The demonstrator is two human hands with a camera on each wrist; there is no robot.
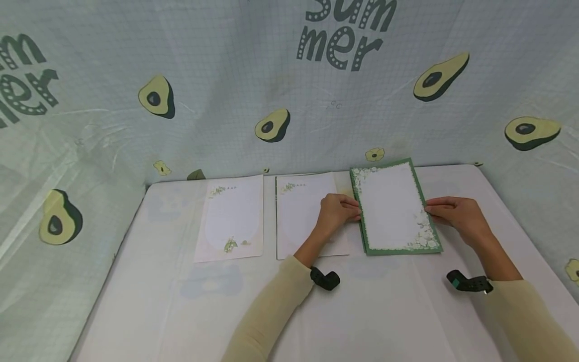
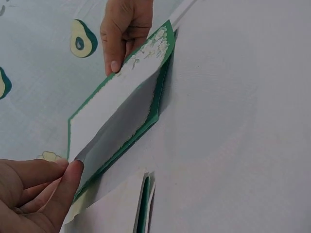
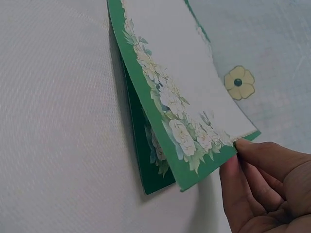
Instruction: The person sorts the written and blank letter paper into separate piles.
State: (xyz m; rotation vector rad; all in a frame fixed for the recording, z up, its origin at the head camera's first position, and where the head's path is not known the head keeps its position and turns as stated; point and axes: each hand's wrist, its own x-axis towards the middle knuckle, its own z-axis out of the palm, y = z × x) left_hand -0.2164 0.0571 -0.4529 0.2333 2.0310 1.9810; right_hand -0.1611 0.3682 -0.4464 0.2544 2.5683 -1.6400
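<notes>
A sheet of stationery paper (image 1: pixel 391 206) with a green border and white flowers is lifted at the right of the table. My left hand (image 1: pixel 336 216) pinches its left edge between thumb and fingers. On the opposite edge, my right hand (image 1: pixel 459 216) pinches it the same way. Beneath it lies another green-bordered sheet (image 3: pixel 146 170), with a gap between the two in both wrist views. Just left of my left hand is a pale floral sheet (image 1: pixel 300 216), partly covered by my forearm, with a green edge showing under it.
Another pale floral sheet (image 1: pixel 230 216) lies farther left on the white tablecloth (image 1: pixel 149 301). A hanging cloth (image 1: pixel 212 65) printed with avocados rises behind the table and along both sides.
</notes>
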